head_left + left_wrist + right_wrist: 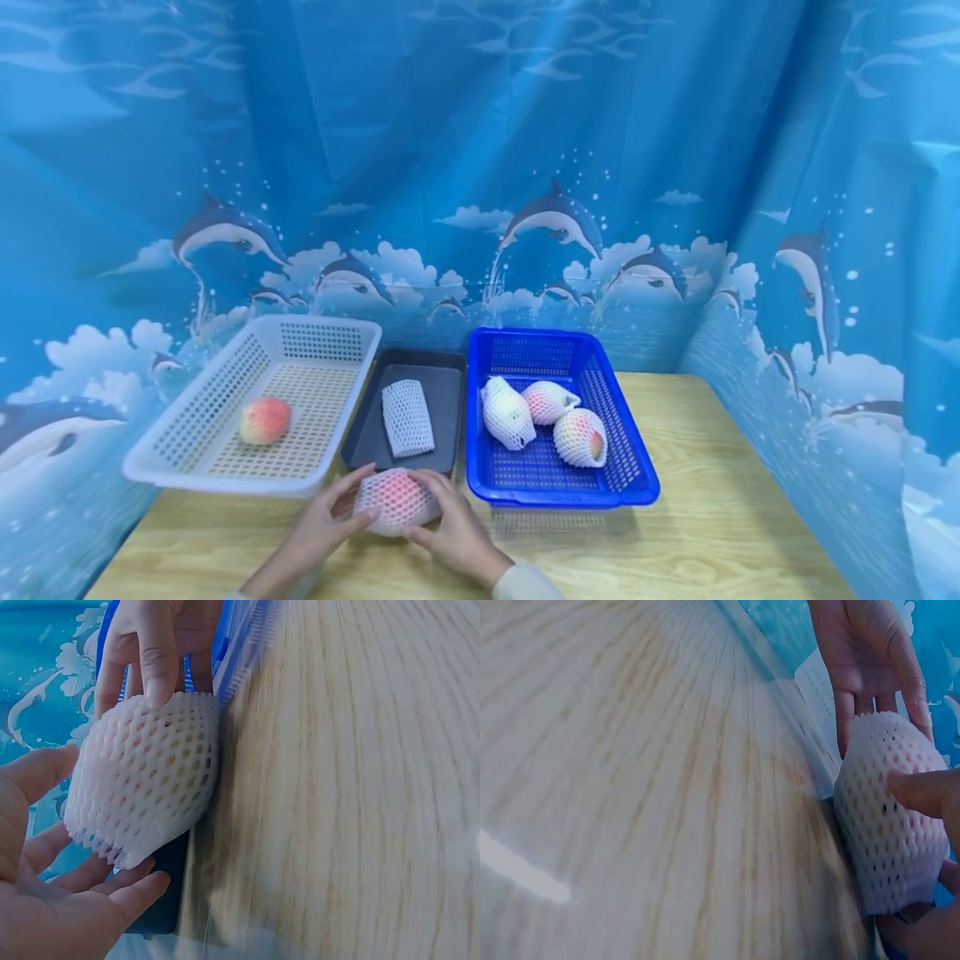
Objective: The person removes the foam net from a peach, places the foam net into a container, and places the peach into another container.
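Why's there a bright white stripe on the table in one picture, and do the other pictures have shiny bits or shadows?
Right wrist view: glare on the tabletop at lower left, probably a light reflecting; left wrist view: a dark shadow on the wood beside the netted fruit; head view: pale sheen on the blue curtain.

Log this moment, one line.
left hand: at end of netted peach | right hand: holding it | white basket: one bare peach | dark tray: one foam net | blue basket: three netted peaches
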The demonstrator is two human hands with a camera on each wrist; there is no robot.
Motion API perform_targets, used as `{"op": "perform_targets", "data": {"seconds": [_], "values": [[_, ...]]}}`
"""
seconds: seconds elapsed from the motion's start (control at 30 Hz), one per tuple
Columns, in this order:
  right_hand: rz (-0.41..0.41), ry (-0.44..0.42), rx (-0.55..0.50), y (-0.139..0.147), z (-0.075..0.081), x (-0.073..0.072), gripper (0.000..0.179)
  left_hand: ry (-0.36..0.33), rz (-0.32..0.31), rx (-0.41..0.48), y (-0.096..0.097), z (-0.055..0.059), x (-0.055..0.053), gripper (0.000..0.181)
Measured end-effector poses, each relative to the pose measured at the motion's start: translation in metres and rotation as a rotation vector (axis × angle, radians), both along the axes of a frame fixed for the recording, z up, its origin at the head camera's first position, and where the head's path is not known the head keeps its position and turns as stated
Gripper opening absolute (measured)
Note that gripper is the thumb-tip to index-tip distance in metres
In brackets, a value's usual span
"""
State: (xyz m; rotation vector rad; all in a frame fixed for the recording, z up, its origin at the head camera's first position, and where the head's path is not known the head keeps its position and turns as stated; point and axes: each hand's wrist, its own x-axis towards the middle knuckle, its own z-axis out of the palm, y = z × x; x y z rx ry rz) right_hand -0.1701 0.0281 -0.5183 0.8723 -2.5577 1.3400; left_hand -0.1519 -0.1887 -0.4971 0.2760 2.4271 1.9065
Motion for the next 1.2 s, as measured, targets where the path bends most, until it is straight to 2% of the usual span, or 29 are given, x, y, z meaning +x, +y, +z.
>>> {"op": "perform_targets", "data": {"seconds": [0.2,0.5,0.7,0.83,1.0,1.2], "values": [[0.020,-0.004,0.010,-0.001,-0.003,-0.004,0.076,-0.031,-0.039,0.074,0.001,-0.005,-0.001,0.062],[0.041,-0.029,0.013,-0.004,-0.009,-0.007,0.081,-0.093,0.036,0.130,0.003,-0.010,0.000,0.058],[0.027,-0.013,-0.001,-0.005,-0.009,-0.009,0.081,-0.085,0.067,0.123,0.005,-0.007,0.000,0.056],[0.031,0.003,-0.023,-0.004,-0.009,-0.009,0.081,-0.079,0.065,0.127,0.007,-0.005,0.002,0.055],[0.034,-0.016,-0.051,-0.002,-0.006,-0.008,0.086,-0.054,0.066,0.108,0.008,-0.002,0.003,0.051],[0.036,-0.006,-0.068,0.002,-0.001,-0.007,0.077,-0.034,0.107,0.092,0.011,0.002,0.005,0.047]]}}
